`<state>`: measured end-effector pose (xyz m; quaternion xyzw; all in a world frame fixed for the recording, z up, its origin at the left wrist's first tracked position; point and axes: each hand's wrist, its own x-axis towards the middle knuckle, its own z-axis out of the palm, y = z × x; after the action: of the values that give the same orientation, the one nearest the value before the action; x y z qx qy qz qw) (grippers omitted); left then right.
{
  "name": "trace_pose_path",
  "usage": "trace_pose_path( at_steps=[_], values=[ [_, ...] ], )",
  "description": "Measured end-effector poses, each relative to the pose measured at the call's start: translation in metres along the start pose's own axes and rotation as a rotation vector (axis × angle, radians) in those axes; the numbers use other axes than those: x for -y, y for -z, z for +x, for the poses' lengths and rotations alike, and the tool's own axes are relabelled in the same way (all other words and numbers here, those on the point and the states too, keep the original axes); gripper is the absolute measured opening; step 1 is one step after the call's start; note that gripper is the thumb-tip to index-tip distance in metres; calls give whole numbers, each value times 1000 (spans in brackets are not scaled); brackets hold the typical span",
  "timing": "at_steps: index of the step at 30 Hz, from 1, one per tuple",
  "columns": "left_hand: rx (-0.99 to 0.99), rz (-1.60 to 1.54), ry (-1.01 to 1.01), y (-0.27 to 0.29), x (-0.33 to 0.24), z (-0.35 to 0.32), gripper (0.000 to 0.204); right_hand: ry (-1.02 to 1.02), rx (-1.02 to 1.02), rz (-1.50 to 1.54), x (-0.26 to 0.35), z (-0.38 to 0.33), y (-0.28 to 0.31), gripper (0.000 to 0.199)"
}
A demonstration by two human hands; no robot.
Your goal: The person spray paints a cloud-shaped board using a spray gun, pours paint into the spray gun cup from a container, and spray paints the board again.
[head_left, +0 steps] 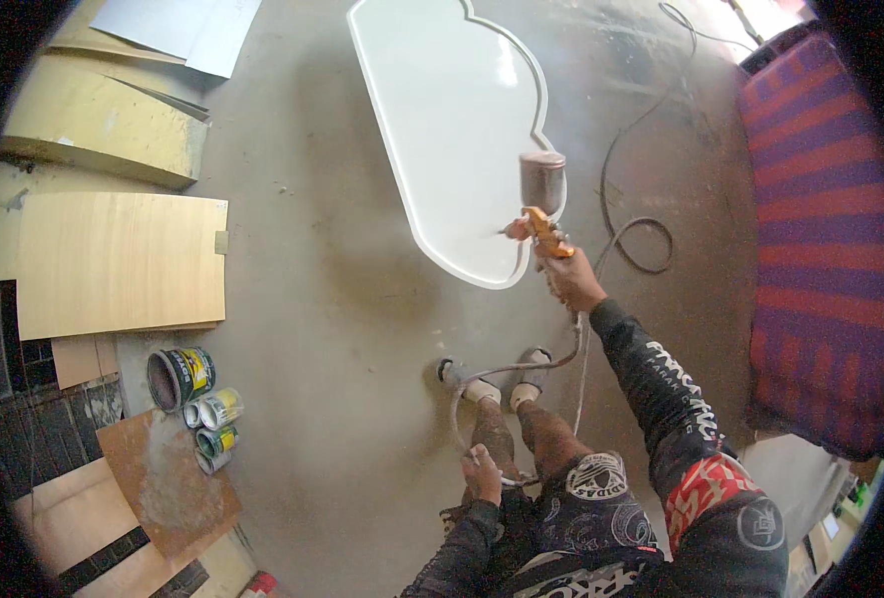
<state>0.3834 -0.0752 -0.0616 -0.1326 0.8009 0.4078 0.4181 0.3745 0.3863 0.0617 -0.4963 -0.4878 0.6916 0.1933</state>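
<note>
Glossy wht raised-rim scalloped panel (452, 130). Nr panel: orange metal-cupped spray gun (544, 231), R hand (571, 279) clenched round its grip. L hand (482, 473) curled round grey flexible hose (507, 369).

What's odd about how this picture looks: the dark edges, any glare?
Head view: black corners frame the rounded fisheye image, and the striped cover looks bowed near the rim; head view: bright glare spots the white panel; head view: the upper right is washed out.

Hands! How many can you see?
2: the right hand grips the orange spray gun, and the left hand holds the hose.
</note>
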Motion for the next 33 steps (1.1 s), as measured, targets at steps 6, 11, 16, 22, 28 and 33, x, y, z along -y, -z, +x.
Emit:
trace_pose_path(
  at_steps=[6, 11, 16, 22, 28, 33],
  values=[
    [102, 144, -263, -10, -57, -21, 51, 238, -230, -109, -19, 41, 65, 18],
    [272, 182, -210, -17, -111, -59, 48, 216, -569, -571, -5, 40, 93, 36],
    [254, 255, -259, -16, -85, -49, 49, 274, -830, -640, -22, 29, 92, 28],
    [159, 212, -161, 8, -42, -28, 50, 278, -712, -506, -36, 1, 17, 23],
    [224, 25, 58, 10, -56, -37, 47, 251, -298, -134, -60, -3, -10, 20],
    [156, 43, 116, 28, -46, -30, 43, 14, -105, -127, -35, -31, -35, 18]
  ],
)
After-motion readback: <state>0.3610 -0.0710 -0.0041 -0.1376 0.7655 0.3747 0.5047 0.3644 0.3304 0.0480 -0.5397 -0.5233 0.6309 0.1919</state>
